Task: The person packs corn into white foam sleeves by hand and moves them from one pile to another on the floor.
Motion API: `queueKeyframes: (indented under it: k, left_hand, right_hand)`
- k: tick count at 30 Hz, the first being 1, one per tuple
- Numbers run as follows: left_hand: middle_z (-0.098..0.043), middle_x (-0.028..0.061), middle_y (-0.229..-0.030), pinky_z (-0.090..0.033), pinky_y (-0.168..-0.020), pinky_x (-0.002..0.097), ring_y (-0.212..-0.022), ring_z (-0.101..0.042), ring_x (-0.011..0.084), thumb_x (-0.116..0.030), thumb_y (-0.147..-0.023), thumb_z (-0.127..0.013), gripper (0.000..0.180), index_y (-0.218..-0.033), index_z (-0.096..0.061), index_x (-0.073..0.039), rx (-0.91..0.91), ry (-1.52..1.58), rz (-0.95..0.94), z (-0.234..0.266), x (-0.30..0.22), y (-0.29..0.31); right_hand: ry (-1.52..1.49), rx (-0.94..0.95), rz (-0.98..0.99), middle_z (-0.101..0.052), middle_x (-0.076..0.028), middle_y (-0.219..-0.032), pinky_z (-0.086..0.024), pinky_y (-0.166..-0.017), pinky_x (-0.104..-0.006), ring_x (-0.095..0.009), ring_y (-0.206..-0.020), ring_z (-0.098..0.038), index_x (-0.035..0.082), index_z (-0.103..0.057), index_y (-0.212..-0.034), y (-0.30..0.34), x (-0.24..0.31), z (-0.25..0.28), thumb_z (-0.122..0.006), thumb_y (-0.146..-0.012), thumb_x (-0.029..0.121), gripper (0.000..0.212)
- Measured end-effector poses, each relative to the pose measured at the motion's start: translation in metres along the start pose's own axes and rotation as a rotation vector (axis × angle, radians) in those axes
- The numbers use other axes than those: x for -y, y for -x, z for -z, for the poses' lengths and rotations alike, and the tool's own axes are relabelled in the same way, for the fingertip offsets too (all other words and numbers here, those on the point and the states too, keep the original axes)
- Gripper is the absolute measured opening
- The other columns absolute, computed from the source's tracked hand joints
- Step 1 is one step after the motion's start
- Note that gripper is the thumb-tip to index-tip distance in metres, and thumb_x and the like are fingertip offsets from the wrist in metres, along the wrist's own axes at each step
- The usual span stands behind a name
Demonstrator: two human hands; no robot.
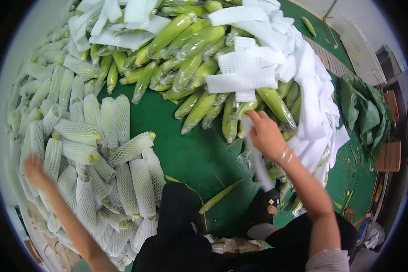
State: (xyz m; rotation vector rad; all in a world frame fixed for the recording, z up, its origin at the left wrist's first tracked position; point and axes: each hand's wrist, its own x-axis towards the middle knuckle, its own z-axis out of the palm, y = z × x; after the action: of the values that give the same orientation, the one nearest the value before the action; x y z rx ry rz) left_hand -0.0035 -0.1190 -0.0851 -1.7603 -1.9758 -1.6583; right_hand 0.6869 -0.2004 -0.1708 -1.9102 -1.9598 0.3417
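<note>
My right hand (266, 135) is closed on a white foam net sleeve (259, 167) that hangs down from it, slightly blurred. Its fingertips are beside the near edge of a heap of green corn ears (199, 109), many wrapped in clear film. Flat white foam net sleeves (242, 75) lie over this heap and down its right side. Out to the left, my left hand (38, 173) is smeared by motion above a pile of corn ears in foam nets (88, 204); its fingers cannot be made out.
Green floor (167, 136) shows between the two heaps, with a loose husk leaf (220, 196) on it. A crumpled green sack (365, 115) lies at the right, near a cardboard box (388, 156). My shoe (265, 206) is close to the right heap.
</note>
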Motion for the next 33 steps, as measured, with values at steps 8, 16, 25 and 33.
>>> queueKeyframes:
  k: [8, 16, 25, 33]
  left_hand:
    - [-0.059, 0.0113, -0.110, -0.047, -0.083, 0.0281, -0.100, -0.057, 0.0181, -0.018, -0.094, -0.049, 0.031, -0.117, -0.051, 0.002, 0.974, 1.329, 0.867, -0.334, -0.193, 0.261]
    - [-0.056, 0.0026, -0.083, -0.041, -0.063, 0.0244, -0.073, -0.051, 0.0100, -0.008, -0.087, -0.057, 0.010, -0.087, -0.047, -0.008, 0.758, 1.148, 1.038, -0.396, -0.190, 0.270]
    - [-0.063, 0.0189, -0.077, -0.049, -0.066, 0.0410, -0.075, -0.063, 0.0348, -0.044, -0.077, -0.067, 0.045, -0.097, -0.059, -0.005, 1.185, 0.042, 0.323, -0.418, -0.164, 0.295]
    - [-0.064, 0.0060, -0.093, -0.049, -0.066, 0.0275, -0.076, -0.061, 0.0152, -0.031, -0.092, -0.053, 0.034, -0.107, -0.059, -0.001, 1.490, 0.603, 1.411, -0.281, -0.198, 0.309]
  right_hand:
    - [-2.172, -0.097, -0.652, -0.059, -0.004, -0.094, -0.048, -0.072, -0.0260, -0.012, -0.083, -0.056, 0.006, -0.052, -0.107, -0.044, 0.096, -0.137, -0.056, -0.086, 0.003, 0.021]
    - [-2.142, -0.514, -0.803, -0.061, -0.004, -0.088, -0.047, -0.068, -0.0279, -0.016, -0.079, -0.058, 0.002, -0.057, -0.091, -0.057, 0.044, -0.202, -0.050, -0.085, 0.016, 0.016]
    - [-1.815, -0.465, -0.888, -0.062, -0.010, -0.102, -0.049, -0.078, -0.0300, -0.019, -0.088, -0.060, -0.009, -0.055, -0.108, -0.034, 0.053, -0.242, -0.058, -0.087, 0.011, 0.030]
    - [-0.952, -0.291, -0.765, -0.057, 0.001, -0.067, -0.038, -0.054, -0.0206, -0.004, -0.064, -0.046, -0.007, -0.062, -0.081, 0.067, 0.114, -0.098, -0.058, -0.088, 0.016, 0.024]
